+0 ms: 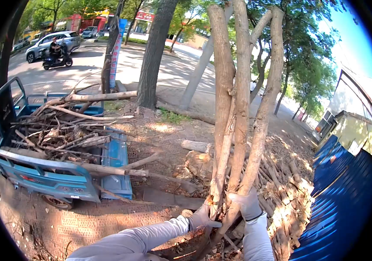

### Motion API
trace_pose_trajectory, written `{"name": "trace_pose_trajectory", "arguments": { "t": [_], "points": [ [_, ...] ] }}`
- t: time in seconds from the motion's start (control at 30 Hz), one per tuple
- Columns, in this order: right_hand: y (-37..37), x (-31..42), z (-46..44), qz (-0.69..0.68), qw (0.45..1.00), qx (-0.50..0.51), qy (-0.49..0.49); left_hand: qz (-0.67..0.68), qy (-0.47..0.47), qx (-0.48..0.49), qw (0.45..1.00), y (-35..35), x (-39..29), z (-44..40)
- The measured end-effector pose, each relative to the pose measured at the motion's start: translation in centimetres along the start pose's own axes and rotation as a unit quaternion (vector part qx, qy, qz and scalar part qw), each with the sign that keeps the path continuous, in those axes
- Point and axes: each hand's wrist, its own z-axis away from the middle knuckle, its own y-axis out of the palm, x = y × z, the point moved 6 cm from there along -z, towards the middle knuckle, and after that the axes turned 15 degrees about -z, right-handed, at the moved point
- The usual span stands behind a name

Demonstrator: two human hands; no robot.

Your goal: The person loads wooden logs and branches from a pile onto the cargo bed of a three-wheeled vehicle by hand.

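Observation:
Several long, bare tree branches (241, 95) rise upright in front of me, bunched together near the bottom and spreading apart at the top. My left hand (201, 216), in a pale glove, is closed around the lower left side of the bunch. On the other side, my right hand (247, 205), gloved too, wraps round the rightmost branch (260, 124). Splintered, orange-brown wood shows beside my left hand. The lower ends run down between my forearms, and I cannot make out where they rest. A pile of cut wood (288, 202) lies just right of my right hand.
A blue cargo tricycle (46, 167) loaded with branches (68, 135) stands at left, its tailgate (117, 163) lowered. Behind the bunch lies a thick log (199, 164). Blue corrugated sheeting (338, 195) borders the right. Tree trunks (157, 52), a car and a scooter rider (56, 54) are farther off.

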Motion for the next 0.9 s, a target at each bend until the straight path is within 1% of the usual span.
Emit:
{"name": "trace_pose_trajectory", "arguments": {
  "t": [0.03,0.07,0.1,0.13,0.17,0.2,0.23,0.27,0.3,0.33,0.37,0.4,0.43,0.47,0.53,0.57,0.6,0.63,0.67,0.7,0.73,0.77,0.8,0.83,0.87,0.9],
  "points": [
    [1.8,0.2,-1.0,-0.008,0.999,0.031,0.020,0.032,-0.035,-0.021,0.999,0.4,1.4,0.9],
    [3.5,0.2,-1.8,-0.016,0.997,0.059,0.041,0.066,-0.057,-0.056,0.995,-2.9,-1.6,1.8],
    [5.5,0.6,-2.3,-0.020,0.994,0.088,0.060,0.072,-0.068,-0.045,0.994,-3.9,-2.3,2.4],
    [7.0,0.5,-2.8,-0.024,0.991,0.112,0.076,0.042,-0.074,-0.041,0.995,-3.9,-1.9,2.6],
    [7.6,-0.4,-3.6,-0.029,0.987,0.135,0.079,-0.015,-0.071,-0.037,0.997,-3.6,-1.3,3.1],
    [8.7,-0.7,-3.9,-0.009,0.986,0.132,0.106,-0.068,-0.068,-0.037,0.995,-3.4,-1.0,3.4],
    [10.0,-0.9,-4.6,0.031,0.981,0.155,0.109,-0.092,-0.075,-0.045,0.992,-3.7,-0.6,3.8],
    [11.1,-1.2,-5.2,0.070,0.976,0.176,0.112,-0.075,-0.103,-0.061,0.990,-5.1,-1.7,4.8],
    [12.6,-1.8,-6.1,0.077,0.970,0.221,0.067,-0.056,-0.131,-0.079,0.987,-6.6,-2.8,5.7],
    [14.6,-1.6,-6.1,0.077,0.965,0.241,0.068,-0.037,-0.157,-0.097,0.982,-8.2,-4.1,6.7],
    [17.0,-1.3,-6.1,0.071,0.957,0.264,0.094,0.014,-0.120,-0.201,0.972,-7.2,-0.7,6.7],
    [18.9,-1.1,-6.0,0.064,0.950,0.281,0.121,0.073,-0.130,-0.193,0.970,-7.7,0.0,7.2],
    [20.3,-1.9,-6.6,0.075,0.936,0.299,0.171,0.133,-0.141,-0.187,0.963,-8.4,0.6,7.7],
    [22.3,-1.9,-6.9,0.076,0.933,0.310,0.167,0.191,-0.153,-0.183,0.952,-9.3,0.7,8.3],
    [26.6,-2.3,-7.4,0.088,0.908,0.357,0.200,0.175,-0.047,-0.321,0.929,-13.2,-0.1,9.9],
    [28.8,-2.9,-8.1,0.065,0.902,0.388,0.178,0.204,-0.084,-0.314,0.924,-14.6,1.0,10.4],
    [30.8,-2.9,-8.9,0.068,0.898,0.399,0.173,0.198,-0.080,-0.325,0.922,-16.4,1.6,10.8],
    [33.4,-2.7,-9.3,0.095,0.889,0.425,0.139,0.098,-0.075,-0.371,0.920,-19.0,1.3,12.0],
    [35.7,-2.7,-9.8,0.120,0.880,0.447,0.107,0.051,-0.113,-0.385,0.914,-21.0,1.8,13.0],
    [38.2,-3.7,-11.2,0.149,0.858,0.480,0.103,0.006,-0.153,-0.396,0.905,-23.1,2.2,14.1],
    [41.3,-3.4,-11.5,0.150,0.855,0.485,0.102,0.004,-0.154,-0.401,0.903,-26.1,1.3,15.4],
    [44.7,-2.9,-11.4,0.144,0.851,0.492,0.114,0.114,-0.162,-0.377,0.905,-28.8,1.1,16.5],
    [47.5,-3.0,-11.5,0.140,0.846,0.498,0.128,0.115,-0.148,-0.377,0.907,-30.9,2.7,17.5],
    [50.9,-4.6,-13.0,0.123,0.833,0.528,0.111,0.115,-0.134,-0.377,0.909,-33.0,4.3,18.4],
    [54.4,-6.0,-14.9,0.123,0.830,0.533,0.107,0.116,-0.119,-0.376,0.911,-35.5,5.0,19.5],
    [57.6,-7.3,-16.2,0.142,0.810,0.563,0.084,0.130,-0.131,-0.446,0.876,-37.7,5.7,20.9]
  ]
}}
